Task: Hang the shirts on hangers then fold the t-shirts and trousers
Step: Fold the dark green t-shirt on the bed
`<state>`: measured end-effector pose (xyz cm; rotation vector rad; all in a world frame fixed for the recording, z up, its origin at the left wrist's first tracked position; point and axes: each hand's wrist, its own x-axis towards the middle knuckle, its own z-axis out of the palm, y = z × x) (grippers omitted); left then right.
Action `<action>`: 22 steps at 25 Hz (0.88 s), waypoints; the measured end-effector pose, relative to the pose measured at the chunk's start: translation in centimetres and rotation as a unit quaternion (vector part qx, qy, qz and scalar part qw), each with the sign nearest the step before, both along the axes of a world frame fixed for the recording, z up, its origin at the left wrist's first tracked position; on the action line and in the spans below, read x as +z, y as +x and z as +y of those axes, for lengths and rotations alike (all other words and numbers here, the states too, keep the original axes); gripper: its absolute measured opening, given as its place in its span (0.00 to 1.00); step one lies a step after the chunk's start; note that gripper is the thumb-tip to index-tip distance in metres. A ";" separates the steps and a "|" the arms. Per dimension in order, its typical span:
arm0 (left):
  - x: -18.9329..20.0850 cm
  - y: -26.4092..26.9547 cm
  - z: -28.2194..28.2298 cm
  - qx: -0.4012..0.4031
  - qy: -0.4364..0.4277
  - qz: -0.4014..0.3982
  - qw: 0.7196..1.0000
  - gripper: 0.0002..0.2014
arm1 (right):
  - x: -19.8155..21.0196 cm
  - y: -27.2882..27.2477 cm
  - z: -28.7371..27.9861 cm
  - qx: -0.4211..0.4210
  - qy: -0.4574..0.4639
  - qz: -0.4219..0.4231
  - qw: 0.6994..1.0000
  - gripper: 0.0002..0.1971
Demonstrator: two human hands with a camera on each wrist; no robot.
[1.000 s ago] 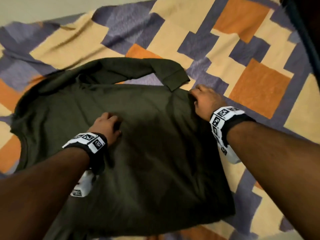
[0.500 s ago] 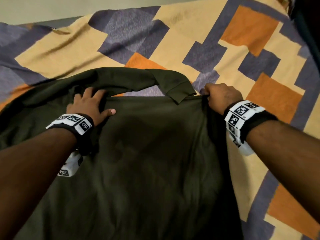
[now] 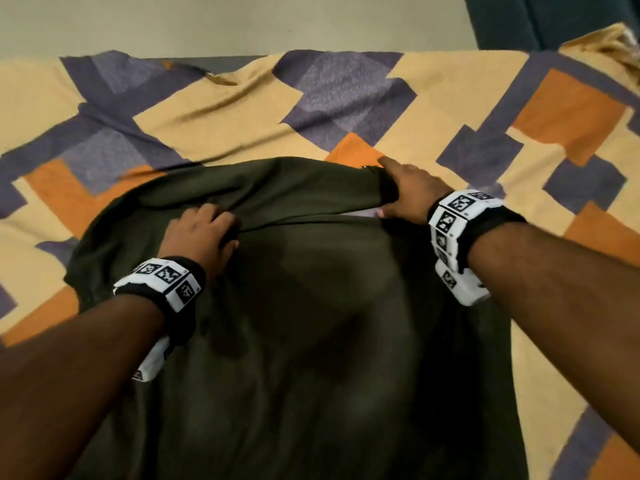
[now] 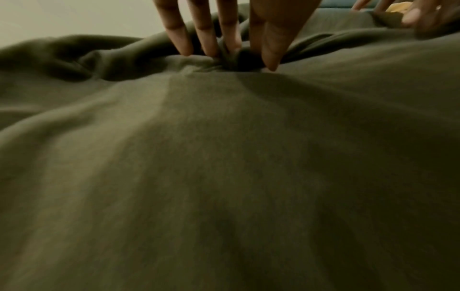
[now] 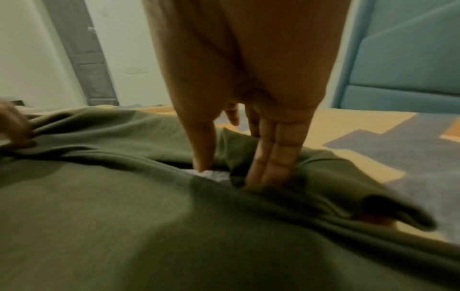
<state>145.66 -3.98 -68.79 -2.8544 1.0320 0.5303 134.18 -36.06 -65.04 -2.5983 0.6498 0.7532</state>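
Patchwork bedspread (image 3: pixel 433 109), pale wall (image 3: pixel 242 22), teal padded headboard (image 5: pixel 403 65), grey door (image 5: pixel 82 53).

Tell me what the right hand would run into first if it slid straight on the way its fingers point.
Likely only the patchwork bedspread beyond the dark green t-shirt; the right hand seems free to slide there.

Olive t-shirt (image 3: pixel 294 341) on patchwork bedspread (image 3: pixel 214 112), under 2 hands

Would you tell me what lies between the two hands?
In the head view, only the t-shirt's folded-over sleeve spans from left hand to right hand.
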 end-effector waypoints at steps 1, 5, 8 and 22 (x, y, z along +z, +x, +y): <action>-0.1 0.1 1.0 -0.007 0.009 0.006 1.000 0.19 | -0.4 0.9 0.7 0.000 -0.007 0.012 1.000 0.38; -1.0 1.0 3.6 0.012 -0.043 0.102 0.994 0.21 | 1.3 3.2 0.2 0.033 -0.062 0.063 0.996 0.12; -1.3 1.8 3.7 0.041 -0.072 0.116 0.990 0.27 | 5.9 7.1 -0.9 0.066 -0.115 0.097 0.986 0.14; -1.0 7.1 12.0 0.381 -0.147 0.132 0.903 0.26 | -2.6 13.3 19.6 0.040 0.022 -0.071 0.996 0.20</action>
